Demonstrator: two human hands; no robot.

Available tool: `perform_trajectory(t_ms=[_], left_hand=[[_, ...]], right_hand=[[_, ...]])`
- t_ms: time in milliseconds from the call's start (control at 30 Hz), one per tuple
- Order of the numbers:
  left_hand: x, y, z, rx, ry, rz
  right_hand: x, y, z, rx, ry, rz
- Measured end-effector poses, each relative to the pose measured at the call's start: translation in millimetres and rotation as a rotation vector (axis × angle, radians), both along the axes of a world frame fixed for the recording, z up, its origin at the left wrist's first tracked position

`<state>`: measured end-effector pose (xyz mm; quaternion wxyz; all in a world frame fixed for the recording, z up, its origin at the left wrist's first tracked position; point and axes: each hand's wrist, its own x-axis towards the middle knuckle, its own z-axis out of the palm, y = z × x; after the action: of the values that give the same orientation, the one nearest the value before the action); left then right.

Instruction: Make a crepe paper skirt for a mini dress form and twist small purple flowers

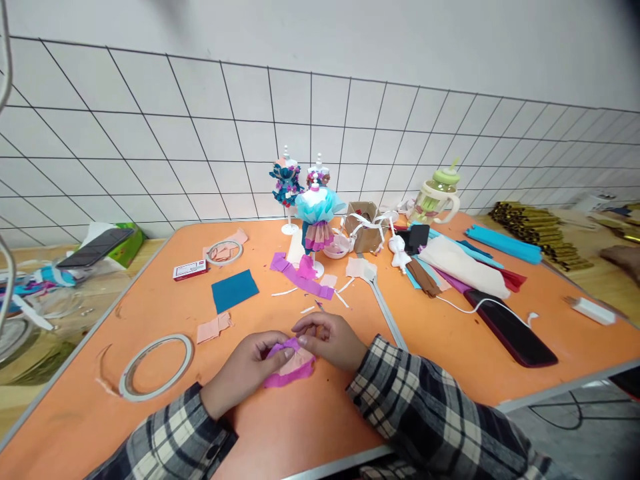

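Between my two hands, low over the orange table, is a gathered piece of pink and purple crepe paper (299,367), its top edge pleated. My left hand (245,368) pinches its upper left side between thumb and fingers. At the upper right edge, my right hand (333,339) has its thumb and fingers pressed together on the same paper. Beyond my hands lies a purple crepe paper strip (310,283). Behind it stands a small dress form (319,223) in a turquoise ruffle and a pink-purple pleated skirt.
Rolls of tape (156,368) lie left, near a blue paper square (235,291) and a red-white box (190,269). A phone (510,327) with a white cable, crepe paper bundles (465,267) and a lidded drink bottle (437,197) are right. Scissors (387,313) lie mid-table.
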<state>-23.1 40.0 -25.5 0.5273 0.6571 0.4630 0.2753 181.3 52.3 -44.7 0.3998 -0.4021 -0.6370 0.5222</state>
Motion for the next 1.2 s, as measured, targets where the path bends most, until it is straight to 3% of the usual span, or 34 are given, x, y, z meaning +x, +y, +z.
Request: perform_trajectory(t_ms=[133, 367, 667, 867, 1200], left_hand=[[2.4, -1.1, 2.2, 0.039, 0.026, -0.009], [-3.8, 4.2, 5.0, 0.113, 0.019, 0.113], [2.6, -1.5, 11.8, 0.142, -0.014, 0.141], [-2.8, 2.1, 8.1, 0.175, 0.001, 0.214], [3.7, -3.4, 7.5, 0.245, 0.024, 0.351]], right_hand=[[-4.8, -0.3, -3.7, -0.052, -0.003, 0.024], [-0.7, 2.9, -2.4, -0.05, 0.08, -0.024], [-6.2, -4.4, 11.2, 0.135, -0.046, -0.132], [-7.5, -5.7, 10.0, 0.082, -0.018, -0.124], [-10.8, -3.5, 6.2, -0.167, 0.163, 0.012]])
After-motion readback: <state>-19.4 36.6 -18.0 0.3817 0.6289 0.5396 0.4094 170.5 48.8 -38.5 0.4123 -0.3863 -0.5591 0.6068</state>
